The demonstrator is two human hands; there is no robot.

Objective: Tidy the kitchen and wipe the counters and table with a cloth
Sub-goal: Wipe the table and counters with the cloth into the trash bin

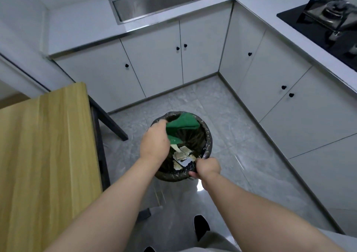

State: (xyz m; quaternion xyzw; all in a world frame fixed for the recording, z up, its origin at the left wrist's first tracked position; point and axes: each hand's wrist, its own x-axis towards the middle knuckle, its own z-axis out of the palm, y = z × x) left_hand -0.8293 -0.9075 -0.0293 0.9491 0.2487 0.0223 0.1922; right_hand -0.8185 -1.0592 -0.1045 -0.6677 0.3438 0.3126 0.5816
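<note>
A round trash bin (207, 135) lined with a black bag stands on the grey tile floor in front of me. My left hand (154, 141) holds a green cloth (183, 124) over the bin's open top. My right hand (207, 167) grips the near rim of the bag. Torn paper scraps (183, 153) lie inside the bin, under the cloth.
A wooden table (44, 155) with a dark frame stands close on the left. White cabinets run under an L-shaped counter (81, 25) with a steel sink (160, 2) at the back and a black gas hob (324, 21) at the right. My shoes (201, 228) are below.
</note>
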